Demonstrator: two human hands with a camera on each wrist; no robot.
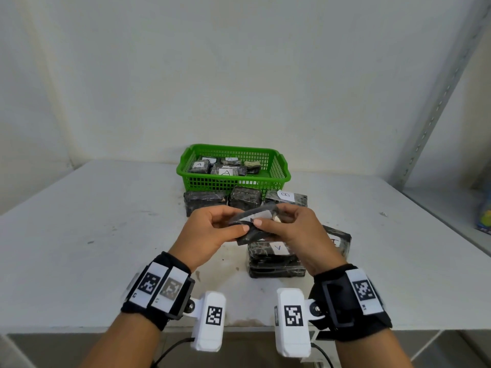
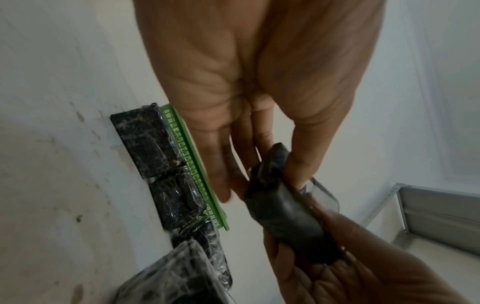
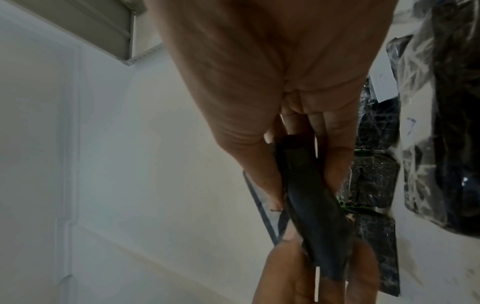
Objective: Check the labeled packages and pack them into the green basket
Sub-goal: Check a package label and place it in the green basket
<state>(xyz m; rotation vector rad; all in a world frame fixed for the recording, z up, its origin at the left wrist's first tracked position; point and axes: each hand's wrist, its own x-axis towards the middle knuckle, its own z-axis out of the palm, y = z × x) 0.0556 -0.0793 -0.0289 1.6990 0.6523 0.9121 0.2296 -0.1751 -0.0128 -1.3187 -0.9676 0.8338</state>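
Both hands hold one flat black package [image 1: 256, 224] with a white label above the table's middle. My left hand [image 1: 212, 229] pinches its left end; in the left wrist view the left hand [image 2: 259, 181] has its thumb and fingers on the package [image 2: 285, 214]. My right hand [image 1: 289, 229] pinches the right end, and the right wrist view shows that right hand [image 3: 306, 160] around the package [image 3: 319, 209]. The green basket [image 1: 279, 179] at the back holds several black packages labeled A [image 1: 227, 172].
Three wrapped black packages [image 1: 244, 199] line the basket's front, the right one labeled B [image 1: 286, 195]. A stack of labeled packages [image 1: 276, 258] lies under my right hand on the white table [image 1: 106, 248]. A metal shelf upright [image 1: 435, 102] stands at right.
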